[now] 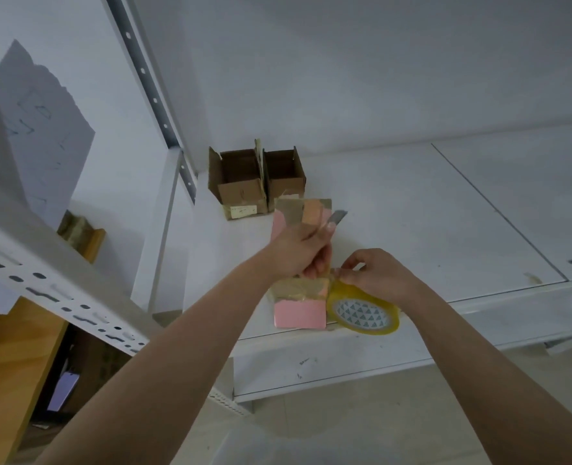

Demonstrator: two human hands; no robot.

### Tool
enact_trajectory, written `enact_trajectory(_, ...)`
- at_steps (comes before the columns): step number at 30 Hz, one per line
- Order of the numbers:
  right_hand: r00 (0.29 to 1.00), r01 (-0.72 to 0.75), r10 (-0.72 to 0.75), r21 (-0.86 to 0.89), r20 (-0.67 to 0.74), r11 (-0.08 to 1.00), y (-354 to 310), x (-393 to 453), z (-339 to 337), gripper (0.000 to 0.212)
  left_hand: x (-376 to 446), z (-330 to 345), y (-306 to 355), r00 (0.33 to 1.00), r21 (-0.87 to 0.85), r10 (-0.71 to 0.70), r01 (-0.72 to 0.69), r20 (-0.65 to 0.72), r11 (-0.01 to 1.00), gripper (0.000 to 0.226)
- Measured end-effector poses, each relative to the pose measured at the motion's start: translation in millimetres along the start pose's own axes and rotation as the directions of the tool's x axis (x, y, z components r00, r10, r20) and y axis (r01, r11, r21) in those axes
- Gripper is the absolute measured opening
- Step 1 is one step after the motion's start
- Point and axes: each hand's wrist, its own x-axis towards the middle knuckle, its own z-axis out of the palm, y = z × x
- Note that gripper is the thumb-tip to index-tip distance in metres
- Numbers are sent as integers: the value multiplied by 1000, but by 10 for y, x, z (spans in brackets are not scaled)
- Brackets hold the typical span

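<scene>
Your tape roll [362, 312] is see-through yellow, and its white core carries rows of dark teal triangles. Just left of the roll, your box [299, 313] is pale pink, with dull brown patches of tape and one orange-tan patch at the far end. Beyond the roll the knife blade [340, 217] is grey, the two cartons [241, 189] are brown with a cream label [243, 211], and the shelf [428, 229] is white.

Plain white metal shelf [412, 213] here, kinda scuffed along its front edge. Right behind it is a bare white wall [345, 62]. Left of the shelf there's a perforated steel upright [143, 72] and a hanging sheet of paper [43, 129]. Below the shelf, beige floor [361, 427], with a wooden panel [6, 364] down left. Light's dim and flat.
</scene>
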Motion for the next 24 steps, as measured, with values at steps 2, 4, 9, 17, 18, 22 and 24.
enact_trajectory(2,999,20,-23,67,36,998,13,-21,-13,32,7,60,-211,998,0,-48,48,-44,999,55)
enact_trajectory(4,997,43,-50,120,57,992,13,-57,-37,27,-14,106,-385,994,-10,-18,17,-107,1000,55)
enact_trajectory(9,961,9,-66,209,267,978,92,-165,-200,25,37,180,-468,992,55,24,-18,-125,998,59)
enact_trajectory(17,997,-46,52,-105,57,993,359,-249,-291,35,161,188,-488,995,151,65,-53,-73,987,53)
enact_trajectory(18,997,-73,80,-239,21,968,400,-250,-278,39,166,187,-488,995,152,73,-61,-69,986,50)
enact_trajectory(22,996,-49,60,-161,66,986,521,-225,-229,36,106,163,-441,994,170,104,-107,30,980,43)
enact_trajectory(24,992,10,-9,-10,126,1000,568,-236,-247,27,45,134,-377,987,236,74,-107,144,966,44)
